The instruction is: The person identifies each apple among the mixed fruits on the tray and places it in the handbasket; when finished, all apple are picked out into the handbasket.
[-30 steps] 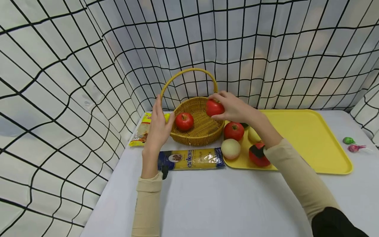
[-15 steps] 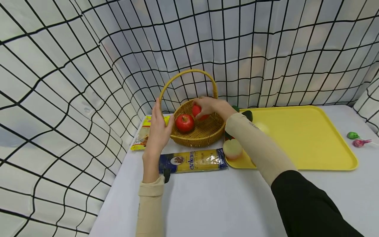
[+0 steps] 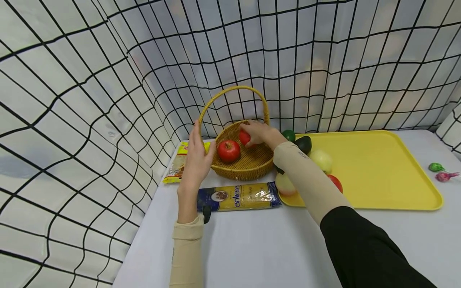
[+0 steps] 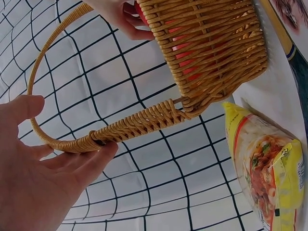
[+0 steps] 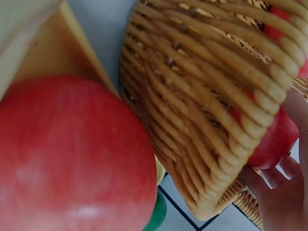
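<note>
Currently your right hand (image 3: 260,133) is curled over a red tomato (image 3: 244,137) inside the wicker basket (image 3: 248,165), fingers wrapped round the fruit's far side with the palm above it. The tomato sits low in the basket bowl, directly under that grip and just beside a second red tomato (image 3: 228,150) on the thumb side.

Your left hand (image 3: 197,160) rests flat against the basket's outer wall, fingers straight and spread; in the left wrist view the fingertips (image 4: 98,153) touch the woven handle (image 4: 139,122) near its base. It braces and grips nothing.

Handling judgement:
- The tomato looks smooth, round and glossy, so it is likely to roll or slip. Hold it across its widest part, fingers opposite thumb.
- It appears light, and moderate pressure should suffice.
- The basket looks stiff but light and may slide, so keep it braced.

Behind your right forearm lies the yellow tray (image 3: 378,172) with more produce. A spaghetti packet (image 3: 237,197) lies nearer you than the basket.
</note>
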### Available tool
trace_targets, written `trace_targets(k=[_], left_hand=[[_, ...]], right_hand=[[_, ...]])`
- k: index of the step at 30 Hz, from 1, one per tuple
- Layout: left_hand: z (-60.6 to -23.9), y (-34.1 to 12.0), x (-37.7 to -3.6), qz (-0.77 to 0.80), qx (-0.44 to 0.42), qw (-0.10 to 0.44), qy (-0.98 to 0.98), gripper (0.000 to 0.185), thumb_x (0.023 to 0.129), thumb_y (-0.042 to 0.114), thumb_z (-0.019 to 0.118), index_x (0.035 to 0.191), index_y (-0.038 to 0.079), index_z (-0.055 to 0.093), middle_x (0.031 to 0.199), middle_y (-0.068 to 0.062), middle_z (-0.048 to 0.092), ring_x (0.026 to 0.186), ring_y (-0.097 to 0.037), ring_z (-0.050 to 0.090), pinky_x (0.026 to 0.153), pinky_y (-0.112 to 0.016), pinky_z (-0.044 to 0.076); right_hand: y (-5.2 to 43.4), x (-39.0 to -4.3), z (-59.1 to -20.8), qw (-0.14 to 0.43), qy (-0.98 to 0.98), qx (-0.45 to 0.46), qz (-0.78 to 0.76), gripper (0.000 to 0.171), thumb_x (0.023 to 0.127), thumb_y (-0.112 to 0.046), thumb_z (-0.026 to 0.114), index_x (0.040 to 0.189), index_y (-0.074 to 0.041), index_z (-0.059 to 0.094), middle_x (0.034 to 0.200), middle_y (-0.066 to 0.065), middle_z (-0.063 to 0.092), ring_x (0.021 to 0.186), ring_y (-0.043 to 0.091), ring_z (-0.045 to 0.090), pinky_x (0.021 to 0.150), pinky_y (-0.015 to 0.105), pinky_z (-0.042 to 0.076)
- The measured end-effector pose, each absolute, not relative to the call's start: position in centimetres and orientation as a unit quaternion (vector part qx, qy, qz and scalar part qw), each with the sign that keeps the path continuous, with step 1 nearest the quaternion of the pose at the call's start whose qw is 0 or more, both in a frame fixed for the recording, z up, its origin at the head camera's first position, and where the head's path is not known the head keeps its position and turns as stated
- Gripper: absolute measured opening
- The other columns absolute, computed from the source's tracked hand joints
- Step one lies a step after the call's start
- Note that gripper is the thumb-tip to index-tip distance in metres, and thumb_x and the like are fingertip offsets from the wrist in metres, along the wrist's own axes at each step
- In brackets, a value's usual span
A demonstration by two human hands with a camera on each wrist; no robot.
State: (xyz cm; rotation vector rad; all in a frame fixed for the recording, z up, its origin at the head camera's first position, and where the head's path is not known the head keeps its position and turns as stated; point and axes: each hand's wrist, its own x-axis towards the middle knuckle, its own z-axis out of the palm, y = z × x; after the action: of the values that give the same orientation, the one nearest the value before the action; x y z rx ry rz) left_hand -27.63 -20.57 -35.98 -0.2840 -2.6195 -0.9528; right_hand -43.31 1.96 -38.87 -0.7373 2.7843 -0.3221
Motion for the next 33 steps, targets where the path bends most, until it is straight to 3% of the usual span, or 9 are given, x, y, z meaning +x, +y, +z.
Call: trace_targets(k=[11,22,28,33], left_hand=[[-36.2,-20.5,-27.8,-0.333,-0.102,0.169,-0.922,0.079,0.108,0.044,0.046,0.167,0.026,-0.004,0.174,-0.007,0.01,0.161,-0.031,0.018,0.127,-0.056,0.029],[-36.0,-20.5,-27.6,-0.331,-0.1,0.173,-0.922,0.079,0.108,0.042,0.047,0.167,0.024,-0.002,0.174,-0.007,0.009,0.161,-0.031,0.018,0.127,-0.056,0.029],[-36.0,-20.8,-27.4,-0.336,-0.094,0.17,-0.922,0.078,0.108,0.044,0.046,0.166,0.029,-0.005,0.175,-0.006,0.009,0.161,-0.03,0.019,0.127,-0.056,0.031],[-35.9,-20.8,-27.6,-0.337,-0.104,0.171,-0.92,0.079,0.108,0.04,0.047,0.166,0.031,-0.006,0.175,-0.005,0.008,0.162,-0.029,0.016,0.128,-0.055,0.028]], right_hand=[[2.3,-42.8,-39.4,0.139,0.953,-0.244,-0.112,0.07,0.093,-0.038,0.075,0.152,-0.026,0.039,0.165,0.019,0.028,0.154,0.041,0.028,0.12,0.061,0.037],[2.2,-42.4,-39.3,0.165,0.95,-0.245,-0.103,0.073,0.098,-0.039,0.069,0.158,-0.025,0.03,0.166,0.018,0.025,0.156,0.039,0.023,0.121,0.061,0.036],[2.0,-42.4,-38.6,0.173,0.943,-0.26,-0.114,0.079,0.099,-0.039,0.067,0.162,-0.022,0.022,0.17,0.019,0.015,0.159,0.04,0.013,0.127,0.062,0.026],[3.5,-41.8,-36.9,0.141,0.936,-0.277,-0.168,0.078,0.102,-0.033,0.063,0.165,-0.017,0.019,0.171,0.021,0.012,0.16,0.042,0.01,0.127,0.065,0.021]])
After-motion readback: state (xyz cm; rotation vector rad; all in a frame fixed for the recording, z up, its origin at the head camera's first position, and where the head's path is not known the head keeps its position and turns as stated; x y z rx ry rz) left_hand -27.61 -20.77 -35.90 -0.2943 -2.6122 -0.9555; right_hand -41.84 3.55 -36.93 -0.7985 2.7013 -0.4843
